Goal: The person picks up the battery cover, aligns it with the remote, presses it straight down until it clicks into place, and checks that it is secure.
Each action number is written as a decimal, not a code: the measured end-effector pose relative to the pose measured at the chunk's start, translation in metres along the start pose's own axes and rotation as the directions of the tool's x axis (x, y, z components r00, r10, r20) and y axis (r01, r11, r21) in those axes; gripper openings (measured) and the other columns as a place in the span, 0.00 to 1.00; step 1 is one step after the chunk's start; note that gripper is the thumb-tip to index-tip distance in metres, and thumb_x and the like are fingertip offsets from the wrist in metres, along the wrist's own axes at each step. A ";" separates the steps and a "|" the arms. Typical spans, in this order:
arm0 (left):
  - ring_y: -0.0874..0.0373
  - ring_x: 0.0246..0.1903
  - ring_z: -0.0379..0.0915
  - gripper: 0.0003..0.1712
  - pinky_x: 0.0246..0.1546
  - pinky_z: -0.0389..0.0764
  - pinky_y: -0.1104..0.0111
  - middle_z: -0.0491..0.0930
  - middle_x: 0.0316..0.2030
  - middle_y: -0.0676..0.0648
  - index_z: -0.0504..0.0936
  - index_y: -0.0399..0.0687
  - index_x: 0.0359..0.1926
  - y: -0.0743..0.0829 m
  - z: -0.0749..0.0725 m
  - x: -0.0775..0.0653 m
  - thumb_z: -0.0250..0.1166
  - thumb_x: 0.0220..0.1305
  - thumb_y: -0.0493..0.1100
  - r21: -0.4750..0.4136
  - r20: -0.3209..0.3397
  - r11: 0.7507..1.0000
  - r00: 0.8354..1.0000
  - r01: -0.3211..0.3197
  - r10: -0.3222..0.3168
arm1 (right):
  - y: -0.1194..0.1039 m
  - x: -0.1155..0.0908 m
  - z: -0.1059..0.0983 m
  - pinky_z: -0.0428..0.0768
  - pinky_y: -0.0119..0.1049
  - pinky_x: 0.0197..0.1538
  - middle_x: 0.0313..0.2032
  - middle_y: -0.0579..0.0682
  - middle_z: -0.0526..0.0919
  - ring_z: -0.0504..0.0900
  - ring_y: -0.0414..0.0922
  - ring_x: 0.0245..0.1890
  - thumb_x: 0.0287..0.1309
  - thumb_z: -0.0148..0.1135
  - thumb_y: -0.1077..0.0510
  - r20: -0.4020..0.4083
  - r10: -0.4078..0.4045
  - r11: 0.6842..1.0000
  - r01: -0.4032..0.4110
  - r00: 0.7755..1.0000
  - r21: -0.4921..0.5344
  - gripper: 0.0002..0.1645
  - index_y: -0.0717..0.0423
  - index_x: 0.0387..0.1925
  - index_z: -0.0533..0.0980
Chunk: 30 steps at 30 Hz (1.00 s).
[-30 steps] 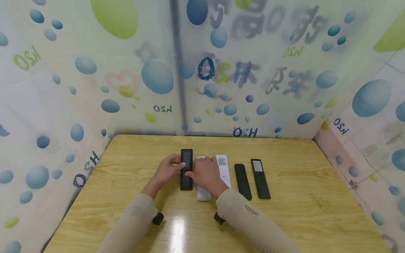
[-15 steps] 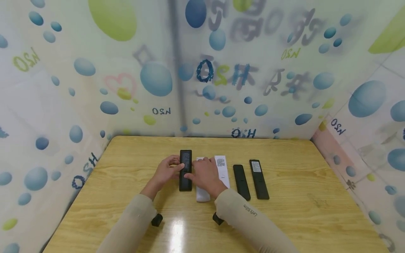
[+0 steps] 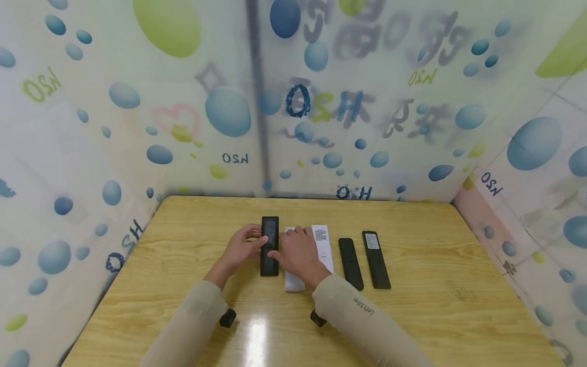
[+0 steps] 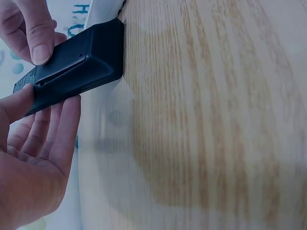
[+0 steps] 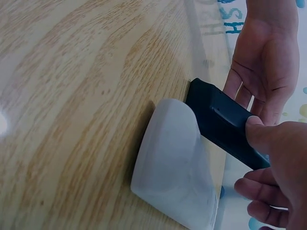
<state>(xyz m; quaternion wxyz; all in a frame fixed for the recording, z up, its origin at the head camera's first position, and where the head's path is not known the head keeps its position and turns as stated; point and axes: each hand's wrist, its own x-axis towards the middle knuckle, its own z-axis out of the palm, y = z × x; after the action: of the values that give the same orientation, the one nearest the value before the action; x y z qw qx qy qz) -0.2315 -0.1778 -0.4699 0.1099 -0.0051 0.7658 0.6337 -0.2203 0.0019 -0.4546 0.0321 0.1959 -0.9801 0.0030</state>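
Observation:
A black remote control [image 3: 269,266] lies back side up between both hands, left of the other remotes. My left hand [image 3: 240,247] grips its left edge, thumb on top and fingers along the underside in the left wrist view, where the remote's [image 4: 91,60] near end meets the table and its far end is raised. From the right, my right hand [image 3: 300,252] holds it too. The right thumb presses on the battery cover [image 4: 62,62], and the other fingers curl by the far edge. The cover appears in place. Right beside stands a white remote [image 5: 170,163], partly hidden under my right hand in the head view.
A second white remote [image 3: 323,248] with a printed label lies right of my hand. Further right are two black remotes, a shorter one [image 3: 351,265] and a longer one [image 3: 378,267] with a white sticker. The wooden table [image 3: 440,326] meets a patterned curtain [image 3: 367,127] behind.
Both hands keep their hold on the black remote control, with hardly any movement. The head view shifts slightly.

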 end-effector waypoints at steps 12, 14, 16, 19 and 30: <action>0.52 0.43 0.78 0.23 0.39 0.87 0.57 0.72 0.55 0.35 0.71 0.43 0.62 -0.007 0.001 0.003 0.62 0.68 0.43 0.025 -0.014 1.000 1.000 -0.016 0.016 | 0.001 0.000 0.003 0.71 0.44 0.55 0.46 0.45 0.84 0.76 0.46 0.47 0.58 0.51 0.24 -0.027 -0.005 1.000 0.006 1.000 0.020 0.37 0.47 0.50 0.80; 0.51 0.44 0.78 0.23 0.39 0.87 0.57 0.72 0.55 0.35 0.72 0.43 0.61 -0.007 0.001 0.003 0.62 0.68 0.42 0.026 -0.021 1.000 1.000 -0.014 0.015 | 0.001 0.001 0.003 0.71 0.44 0.56 0.46 0.45 0.84 0.76 0.46 0.47 0.58 0.52 0.25 -0.023 0.003 0.999 -0.002 1.000 0.042 0.37 0.48 0.50 0.79; 0.51 0.44 0.77 0.23 0.39 0.87 0.56 0.72 0.54 0.35 0.71 0.43 0.61 -0.007 0.001 0.002 0.62 0.68 0.43 0.031 -0.018 0.999 1.000 -0.016 0.016 | 0.000 0.002 0.005 0.72 0.43 0.56 0.45 0.46 0.84 0.76 0.46 0.46 0.57 0.53 0.25 -0.019 0.014 0.998 -0.013 1.000 0.063 0.37 0.48 0.50 0.79; 0.51 0.44 0.77 0.22 0.39 0.87 0.56 0.73 0.54 0.35 0.72 0.43 0.61 -0.007 0.002 0.002 0.62 0.68 0.42 0.038 -0.027 0.999 1.000 -0.011 0.012 | 0.000 0.003 0.006 0.72 0.43 0.55 0.44 0.46 0.84 0.76 0.46 0.45 0.56 0.55 0.25 -0.016 0.030 0.996 -0.028 0.999 0.086 0.37 0.49 0.50 0.78; 0.51 0.43 0.78 0.21 0.39 0.87 0.56 0.73 0.55 0.36 0.72 0.45 0.60 -0.007 0.002 0.002 0.62 0.68 0.44 0.062 -0.036 0.998 0.999 -0.018 0.020 | 0.000 0.003 0.004 0.72 0.44 0.56 0.45 0.46 0.84 0.77 0.46 0.47 0.54 0.55 0.24 -0.001 0.036 0.995 -0.036 0.999 0.089 0.38 0.48 0.51 0.79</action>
<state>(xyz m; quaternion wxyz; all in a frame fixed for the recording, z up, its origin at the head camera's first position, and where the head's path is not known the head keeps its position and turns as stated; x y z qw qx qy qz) -0.2318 -0.1772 -0.4772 0.0902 -0.0059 0.7868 0.6106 -0.2233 0.0002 -0.4583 0.0243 0.1793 -0.9823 0.0473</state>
